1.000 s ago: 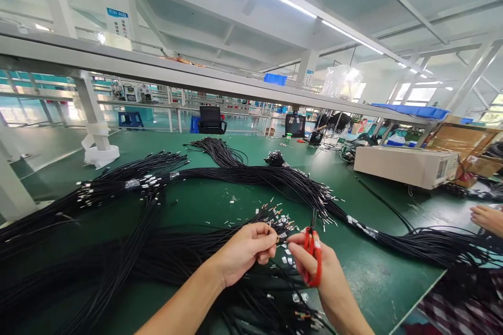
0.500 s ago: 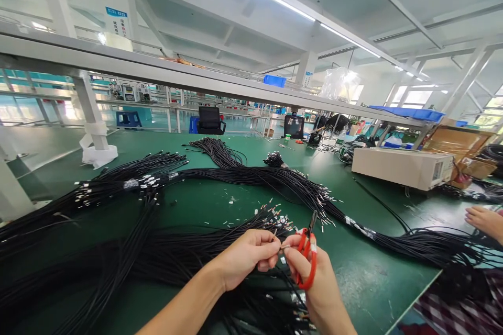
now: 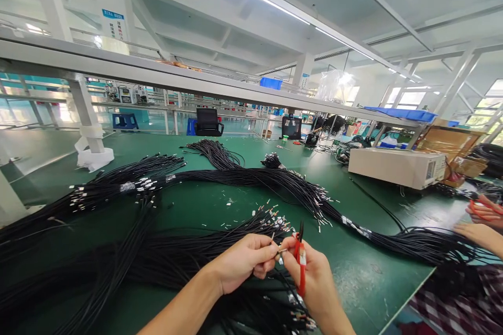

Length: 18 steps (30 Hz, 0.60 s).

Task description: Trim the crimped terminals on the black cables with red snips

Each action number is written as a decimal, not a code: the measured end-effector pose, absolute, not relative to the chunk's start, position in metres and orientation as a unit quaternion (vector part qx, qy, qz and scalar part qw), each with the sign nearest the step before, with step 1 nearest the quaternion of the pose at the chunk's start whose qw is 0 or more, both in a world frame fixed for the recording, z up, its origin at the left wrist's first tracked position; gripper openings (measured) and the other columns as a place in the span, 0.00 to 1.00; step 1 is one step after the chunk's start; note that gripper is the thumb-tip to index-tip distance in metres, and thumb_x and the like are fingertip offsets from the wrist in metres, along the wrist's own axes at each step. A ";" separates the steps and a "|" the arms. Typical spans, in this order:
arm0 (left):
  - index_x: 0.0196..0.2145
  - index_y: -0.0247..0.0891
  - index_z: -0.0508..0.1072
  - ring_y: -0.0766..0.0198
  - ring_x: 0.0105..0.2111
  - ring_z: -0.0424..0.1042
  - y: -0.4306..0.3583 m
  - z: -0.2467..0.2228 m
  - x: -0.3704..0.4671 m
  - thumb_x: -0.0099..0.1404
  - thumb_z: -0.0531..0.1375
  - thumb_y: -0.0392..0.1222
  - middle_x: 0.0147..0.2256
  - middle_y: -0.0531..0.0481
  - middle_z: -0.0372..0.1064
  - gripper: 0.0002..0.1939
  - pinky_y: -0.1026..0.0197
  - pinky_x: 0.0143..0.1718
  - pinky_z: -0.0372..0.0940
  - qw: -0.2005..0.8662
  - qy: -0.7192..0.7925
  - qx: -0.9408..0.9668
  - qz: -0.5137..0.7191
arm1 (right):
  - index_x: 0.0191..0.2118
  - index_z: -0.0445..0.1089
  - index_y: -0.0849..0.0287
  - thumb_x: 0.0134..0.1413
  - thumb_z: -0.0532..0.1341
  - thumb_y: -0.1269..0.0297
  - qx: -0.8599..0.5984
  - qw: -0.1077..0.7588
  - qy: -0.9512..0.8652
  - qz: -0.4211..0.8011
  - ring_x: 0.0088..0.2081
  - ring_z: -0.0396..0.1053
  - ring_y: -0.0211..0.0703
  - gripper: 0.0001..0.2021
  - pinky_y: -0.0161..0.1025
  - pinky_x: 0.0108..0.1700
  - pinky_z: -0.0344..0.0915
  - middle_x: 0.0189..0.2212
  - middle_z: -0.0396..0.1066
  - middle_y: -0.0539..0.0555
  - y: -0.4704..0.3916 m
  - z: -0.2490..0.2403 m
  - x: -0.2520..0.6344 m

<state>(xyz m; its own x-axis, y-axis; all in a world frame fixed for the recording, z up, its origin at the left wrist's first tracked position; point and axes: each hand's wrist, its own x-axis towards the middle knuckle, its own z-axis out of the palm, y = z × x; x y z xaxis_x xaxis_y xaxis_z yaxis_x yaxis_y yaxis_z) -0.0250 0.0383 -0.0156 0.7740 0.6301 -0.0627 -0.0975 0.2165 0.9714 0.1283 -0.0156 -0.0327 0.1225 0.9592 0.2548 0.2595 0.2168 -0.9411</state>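
My left hand point(image 3: 244, 261) is closed in a pinch on the thin end of a cable point(image 3: 281, 252), whose stripped tip shows between my two hands. Red-handled scissors point(image 3: 302, 264) rest in my right hand point(image 3: 316, 277), dark blades pointing up, while that hand's thumb and forefinger meet at the same cable end. Whether those fingertips grip the wire is hard to see. Just beyond my fingers lie the copper and white tips of a black cable bundle point(image 3: 168, 254), and more cable ends point(image 3: 302, 319) lie below my right hand.
More black cable bundles point(image 3: 243, 175) cross the green table point(image 3: 373, 282). A beige box-shaped device point(image 3: 396, 166) stands at the right. At the right edge are a co-worker's hands point(image 3: 481, 235), one with red-handled scissors point(image 3: 480, 208). A shelf beam point(image 3: 220, 81) runs above the table.
The scissors in my right hand have turned, so their handles appear narrower. My fingers stay together at the cable end. The co-worker's hands have come further into view, red-handled scissors now visible.
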 end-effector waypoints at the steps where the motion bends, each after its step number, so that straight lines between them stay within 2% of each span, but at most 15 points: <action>1: 0.26 0.35 0.63 0.73 0.20 0.47 0.039 -0.016 -0.024 0.59 0.61 0.51 0.21 0.57 0.56 0.16 0.63 0.24 0.40 0.740 0.237 0.575 0.257 | 0.31 0.66 0.60 0.52 0.57 0.56 -0.538 0.540 -0.557 0.329 0.23 0.50 0.35 0.12 0.36 0.27 0.48 0.20 0.56 0.45 -0.015 -0.034 0.127; 5: 0.31 0.34 0.67 0.72 0.22 0.53 0.041 -0.019 -0.022 0.56 0.64 0.46 0.22 0.56 0.59 0.13 0.64 0.24 0.43 0.727 0.254 0.569 0.289 | 0.30 0.64 0.61 0.48 0.60 0.55 -0.530 0.582 -0.461 0.410 0.18 0.47 0.32 0.13 0.33 0.21 0.44 0.15 0.52 0.42 -0.012 -0.040 0.119; 8: 0.30 0.33 0.67 0.73 0.20 0.50 0.041 -0.020 -0.022 0.56 0.64 0.47 0.21 0.56 0.59 0.14 0.64 0.24 0.42 0.732 0.262 0.558 0.290 | 0.32 0.62 0.60 0.47 0.61 0.55 -0.505 0.601 -0.403 0.471 0.16 0.44 0.30 0.13 0.31 0.17 0.41 0.14 0.52 0.41 -0.010 -0.042 0.113; 11: 0.29 0.33 0.67 0.75 0.19 0.47 0.042 -0.020 -0.023 0.55 0.64 0.48 0.20 0.55 0.60 0.15 0.64 0.23 0.40 0.747 0.257 0.545 0.281 | 0.33 0.62 0.60 0.46 0.61 0.54 -0.511 0.610 -0.384 0.468 0.14 0.45 0.29 0.14 0.29 0.15 0.43 0.13 0.54 0.41 -0.011 -0.043 0.111; 15: 0.28 0.33 0.65 0.75 0.19 0.47 0.045 -0.017 -0.026 0.56 0.64 0.46 0.21 0.55 0.60 0.14 0.64 0.24 0.39 0.762 0.247 0.522 0.293 | 0.29 0.63 0.61 0.47 0.61 0.45 -0.562 0.565 -0.412 0.442 0.13 0.50 0.30 0.20 0.29 0.16 0.46 0.11 0.57 0.43 -0.017 -0.045 0.116; 18: 0.28 0.33 0.64 0.75 0.19 0.47 0.049 -0.017 -0.028 0.57 0.63 0.45 0.23 0.53 0.62 0.14 0.65 0.24 0.40 0.767 0.249 0.504 0.311 | 0.28 0.64 0.61 0.46 0.57 0.36 -0.576 0.507 -0.437 0.469 0.12 0.50 0.30 0.27 0.31 0.16 0.45 0.09 0.58 0.45 -0.023 -0.051 0.119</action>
